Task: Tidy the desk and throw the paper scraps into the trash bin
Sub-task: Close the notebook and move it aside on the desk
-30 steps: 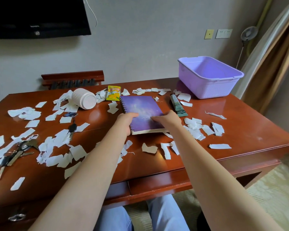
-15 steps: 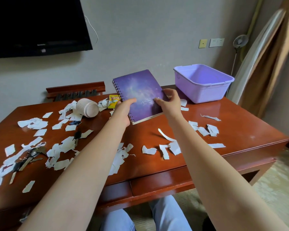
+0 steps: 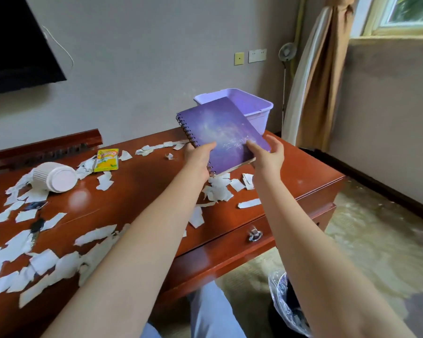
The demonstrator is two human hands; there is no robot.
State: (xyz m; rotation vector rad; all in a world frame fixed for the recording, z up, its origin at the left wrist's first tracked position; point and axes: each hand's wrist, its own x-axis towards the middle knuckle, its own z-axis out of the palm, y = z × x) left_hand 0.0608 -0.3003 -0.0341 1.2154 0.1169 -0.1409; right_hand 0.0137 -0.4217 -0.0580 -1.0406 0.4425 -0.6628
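Note:
A purple spiral notebook (image 3: 221,129) is held tilted in the air above the right part of the red-brown desk (image 3: 142,189). My left hand (image 3: 197,160) grips its spiral corner and my right hand (image 3: 266,156) holds its lower right edge. The notebook partly hides the lilac plastic basket (image 3: 255,107) standing behind it at the desk's far right. White paper scraps (image 3: 47,263) lie all over the desk, with a pile (image 3: 219,189) under the notebook. A trash bin lined with a clear bag (image 3: 285,306) stands on the floor at my right, partly hidden by my right arm.
A white cup (image 3: 55,176) lies on its side at the left, with a yellow snack packet (image 3: 106,159) behind it. Dark keys (image 3: 36,228) lie among the scraps. A chair back (image 3: 47,145) is behind the desk. A drawer with a metal knob (image 3: 254,234) faces me.
Both hands have lifted the notebook off the desk and carried it up and to the right, in front of the basket. The view has swung to the right.

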